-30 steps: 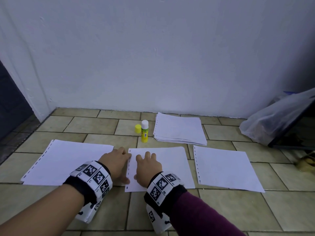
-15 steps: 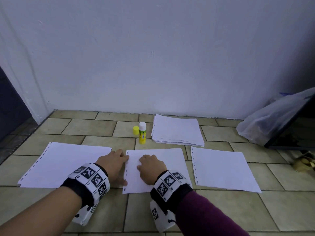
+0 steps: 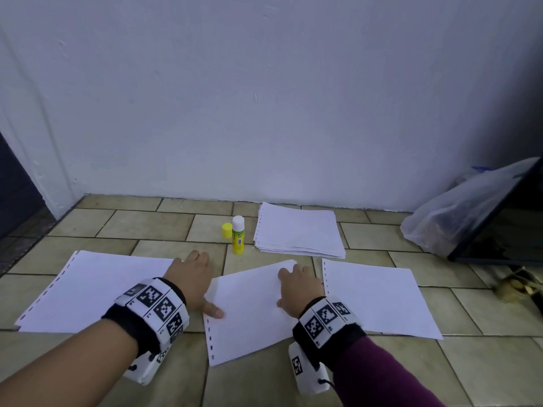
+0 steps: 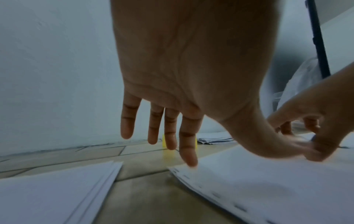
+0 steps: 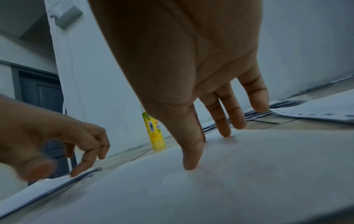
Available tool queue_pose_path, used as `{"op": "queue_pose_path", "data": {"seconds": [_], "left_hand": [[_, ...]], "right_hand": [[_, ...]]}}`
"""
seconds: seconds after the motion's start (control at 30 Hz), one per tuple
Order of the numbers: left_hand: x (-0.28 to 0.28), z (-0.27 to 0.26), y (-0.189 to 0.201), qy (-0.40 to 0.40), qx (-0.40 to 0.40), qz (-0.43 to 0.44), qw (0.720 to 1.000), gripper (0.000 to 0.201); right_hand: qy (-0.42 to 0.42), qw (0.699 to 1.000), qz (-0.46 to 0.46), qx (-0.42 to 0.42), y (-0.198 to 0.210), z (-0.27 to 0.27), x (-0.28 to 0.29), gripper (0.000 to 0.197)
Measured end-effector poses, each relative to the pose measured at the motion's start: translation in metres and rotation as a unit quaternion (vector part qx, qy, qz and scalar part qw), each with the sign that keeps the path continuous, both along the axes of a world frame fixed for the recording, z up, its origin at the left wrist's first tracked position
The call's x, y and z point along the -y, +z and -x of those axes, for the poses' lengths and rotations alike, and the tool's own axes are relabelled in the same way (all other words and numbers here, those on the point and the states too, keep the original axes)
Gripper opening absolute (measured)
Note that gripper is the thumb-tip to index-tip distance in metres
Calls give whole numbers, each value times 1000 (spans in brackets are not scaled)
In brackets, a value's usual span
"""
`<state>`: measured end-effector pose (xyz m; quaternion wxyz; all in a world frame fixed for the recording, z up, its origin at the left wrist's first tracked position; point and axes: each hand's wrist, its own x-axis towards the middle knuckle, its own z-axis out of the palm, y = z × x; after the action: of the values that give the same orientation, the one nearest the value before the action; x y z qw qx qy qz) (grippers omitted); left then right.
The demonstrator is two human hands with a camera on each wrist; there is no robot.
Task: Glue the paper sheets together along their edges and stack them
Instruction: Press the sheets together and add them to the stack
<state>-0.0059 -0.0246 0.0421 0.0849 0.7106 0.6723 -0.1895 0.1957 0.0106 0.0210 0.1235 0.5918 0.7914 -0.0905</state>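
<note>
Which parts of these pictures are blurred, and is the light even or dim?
Head view: dim, bluish light, mostly sharp; the glue stick and the middle sheet read clearly, and the floor lines bend towards the edges. Left wrist view: the right hand and the left thumb are smeared by motion. Right wrist view: the left hand is blurred, and the near paper is soft.

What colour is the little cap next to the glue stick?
Yellow; the cap shows best in the head view.

Dim bluish light; wrist views soft, motion-blurred; wide-angle edge distortion.
</note>
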Motion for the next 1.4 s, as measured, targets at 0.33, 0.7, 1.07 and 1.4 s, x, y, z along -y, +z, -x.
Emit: {"op": "queue_pose_path", "data": {"seconds": [0.33,0.7,1.07,1.4], "left_hand": [[9,-37,-21,-64,155,-21,986,68],[10,-15,-23,-1,189,-44,981,71],[13,-7,-28,-15,120,29,992,107],[14,-8,-28,-25,59,47,997,104]], "right_hand": [[7,998,26,-51,-4,26,15,51],[62,993,48,-87,-1,51,27,41],[141,973,130,-127,-4,63,18,81],[38,984,123,-122,2,17,-7,85]]}}
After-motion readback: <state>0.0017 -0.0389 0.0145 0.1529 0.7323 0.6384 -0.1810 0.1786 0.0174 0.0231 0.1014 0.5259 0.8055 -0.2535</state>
